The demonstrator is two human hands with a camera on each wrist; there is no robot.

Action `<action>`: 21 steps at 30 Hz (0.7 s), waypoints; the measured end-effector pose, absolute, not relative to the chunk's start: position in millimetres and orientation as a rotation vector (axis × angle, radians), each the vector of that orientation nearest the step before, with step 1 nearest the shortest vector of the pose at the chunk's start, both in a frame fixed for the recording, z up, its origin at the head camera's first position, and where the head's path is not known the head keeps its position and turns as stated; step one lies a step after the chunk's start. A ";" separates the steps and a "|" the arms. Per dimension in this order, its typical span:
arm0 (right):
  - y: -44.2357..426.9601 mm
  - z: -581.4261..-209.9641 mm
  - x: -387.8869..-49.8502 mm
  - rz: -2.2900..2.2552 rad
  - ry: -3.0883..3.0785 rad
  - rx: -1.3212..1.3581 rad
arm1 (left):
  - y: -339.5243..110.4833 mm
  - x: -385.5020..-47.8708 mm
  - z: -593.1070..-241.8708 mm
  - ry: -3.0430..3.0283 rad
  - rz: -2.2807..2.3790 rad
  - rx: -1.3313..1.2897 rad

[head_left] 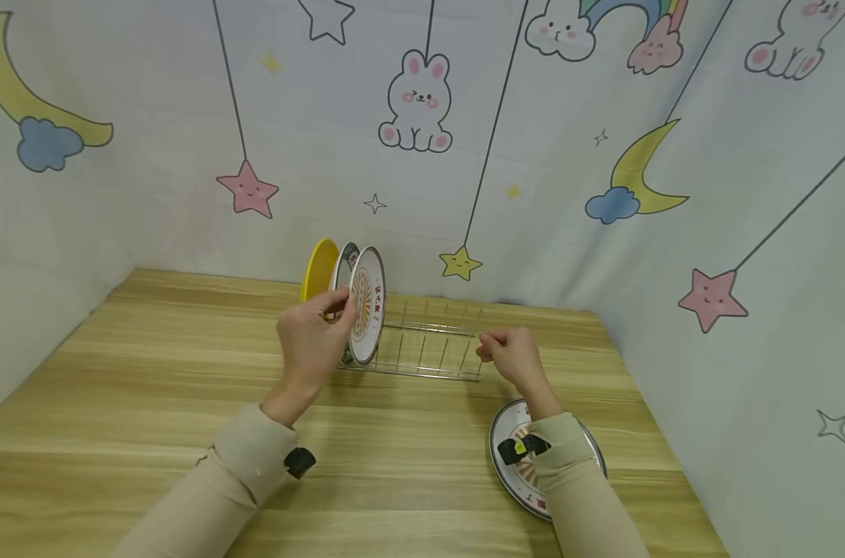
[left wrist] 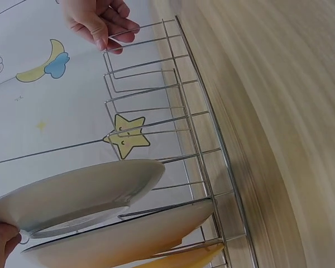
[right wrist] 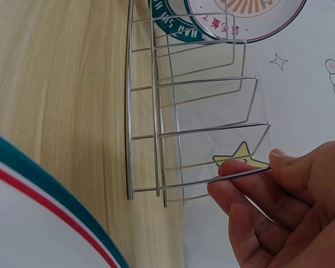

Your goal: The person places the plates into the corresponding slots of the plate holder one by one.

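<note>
My left hand (head_left: pixel 311 341) pinches the edge of a white plate (head_left: pixel 370 310) with an orange ray pattern and red characters. That plate is held on edge over the wire dish rack (head_left: pixel 429 377); in the left wrist view its lower edge appears apart from the bottom rail. Close behind it, a teal-rimmed plate (right wrist: pixel 176 27) and a yellow plate (head_left: pixel 318 271) stand in the rack's left end. At the opposite end, my right hand (head_left: pixel 513 355) pinches the rack's last upright wire between thumb and fingers, seen closely in the right wrist view.
Another patterned plate (head_left: pixel 509 473) lies flat on the wooden table (head_left: pixel 394 465), partly under the right forearm. A white cloth backdrop (head_left: pixel 311 116) with cartoon drawings rises just behind the rack and along the sides.
</note>
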State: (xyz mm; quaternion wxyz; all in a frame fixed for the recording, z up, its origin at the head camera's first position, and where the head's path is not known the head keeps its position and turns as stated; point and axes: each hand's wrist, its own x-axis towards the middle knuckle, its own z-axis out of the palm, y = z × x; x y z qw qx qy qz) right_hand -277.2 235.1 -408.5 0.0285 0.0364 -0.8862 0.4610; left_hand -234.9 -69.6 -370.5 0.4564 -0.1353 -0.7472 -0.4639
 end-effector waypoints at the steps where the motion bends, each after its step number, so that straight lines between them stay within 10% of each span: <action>1: 235.2 -408.6 -277.2 1.418 -2.737 0.111 | -68.9 -235.3 -371.4 -1.843 -1.144 -0.334; 21: 235.3 -410.1 -278.0 1.426 -2.728 0.098 | -59.3 -240.4 -389.2 -1.859 -1.098 -0.393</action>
